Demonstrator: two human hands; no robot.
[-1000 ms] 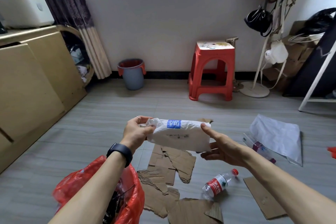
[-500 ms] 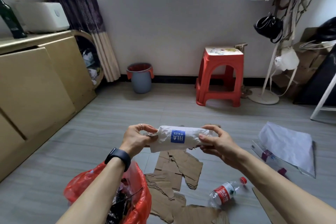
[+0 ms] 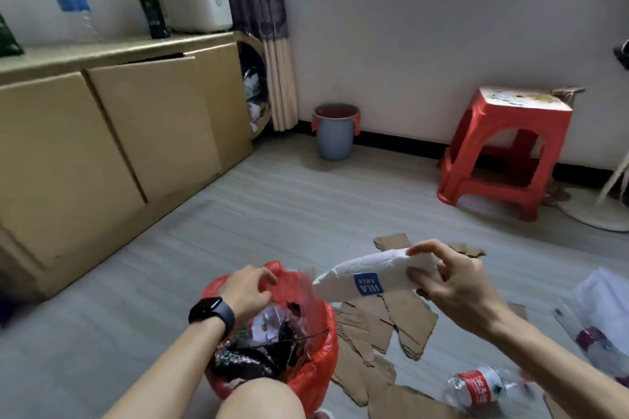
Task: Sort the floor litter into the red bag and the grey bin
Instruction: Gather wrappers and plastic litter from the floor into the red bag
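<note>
My right hand (image 3: 452, 286) grips one end of a folded white plastic package (image 3: 367, 274) with a blue label, its other end pointing down-left at the red bag (image 3: 316, 350). My left hand (image 3: 246, 289) pinches the bag's far rim and holds its mouth apart. Dark and white litter lies inside the bag. The grey bin (image 3: 334, 131) with a red liner stands by the far wall. Torn cardboard pieces (image 3: 384, 326) and a clear bottle with a red label (image 3: 483, 388) lie on the floor.
A long tan cabinet (image 3: 112, 133) runs along the left, with bottles and a white box on top. A red plastic stool (image 3: 507, 146) stands at the back right. White and clear plastic wrappers (image 3: 599, 320) lie at the right edge. My knee (image 3: 262, 400) is at the bottom.
My left hand let go of the white package and took hold of the red bag's rim. My right hand now carries the package alone, tilted toward the bag. The view swung left.
</note>
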